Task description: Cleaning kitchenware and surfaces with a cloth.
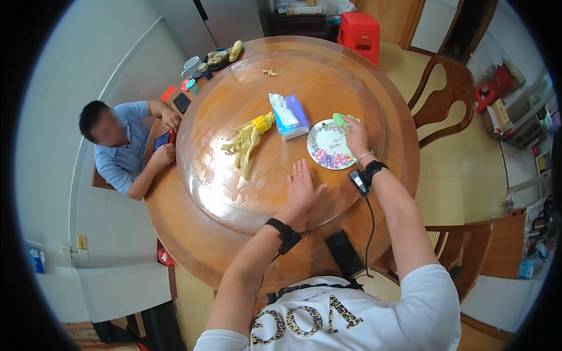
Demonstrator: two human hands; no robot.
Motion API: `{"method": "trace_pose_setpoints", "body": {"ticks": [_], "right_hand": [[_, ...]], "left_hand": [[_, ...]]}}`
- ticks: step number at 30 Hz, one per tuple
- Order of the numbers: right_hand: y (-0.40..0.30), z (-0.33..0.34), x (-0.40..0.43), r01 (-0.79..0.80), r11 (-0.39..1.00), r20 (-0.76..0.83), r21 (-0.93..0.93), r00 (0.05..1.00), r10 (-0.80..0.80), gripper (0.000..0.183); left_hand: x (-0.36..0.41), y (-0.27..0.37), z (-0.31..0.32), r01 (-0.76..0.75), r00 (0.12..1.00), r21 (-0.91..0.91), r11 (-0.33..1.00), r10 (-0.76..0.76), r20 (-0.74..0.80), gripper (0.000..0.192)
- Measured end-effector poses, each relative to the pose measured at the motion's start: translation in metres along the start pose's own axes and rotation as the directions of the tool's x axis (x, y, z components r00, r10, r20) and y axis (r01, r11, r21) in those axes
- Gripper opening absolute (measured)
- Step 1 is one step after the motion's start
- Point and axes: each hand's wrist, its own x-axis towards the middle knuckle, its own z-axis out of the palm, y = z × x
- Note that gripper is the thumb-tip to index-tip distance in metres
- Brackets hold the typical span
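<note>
My right hand [356, 135] grips a crumpled green cloth [339, 119] at the upper right rim of a round white plate [322, 141] printed with flowers and writing. My left hand [304, 186] lies palm down on the round wooden turntable [268, 188], fingers slightly spread, holding nothing. Beyond the plate sits a blue and purple tissue pack [300, 115] with a white tissue sticking out. Left of it is an ear of corn [263, 123] with its yellow husk [246, 149] peeled back. Wet-looking patches shine on the turntable's left part.
Several peanuts [271, 73] lie at the turntable's far side. A person [125, 145] sits at left with a phone. A mug [192, 68] and dark bowl [216, 58] stand beyond. Near me lies a black phone [344, 253]; a cable [372, 223] hangs from my right wrist device.
</note>
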Motion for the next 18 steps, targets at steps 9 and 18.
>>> {"method": "trace_pose_setpoints", "body": {"ticks": [9, 18], "right_hand": [[0.01, 0.013, -0.003, 0.146, 0.929, 0.171, -0.339, 0.981, -0.092, 0.037], [-0.032, 0.038, -0.043, 0.323, 0.929, 0.303, -0.181, 0.917, -0.26, 0.035]], "left_hand": [[0.037, 0.018, 0.022, 0.116, 0.993, 0.197, 0.973, -0.115, -0.017, 0.112], [0.039, 0.012, 0.036, 0.064, 0.992, 0.149, 0.987, -0.046, -0.12, 0.107]]}}
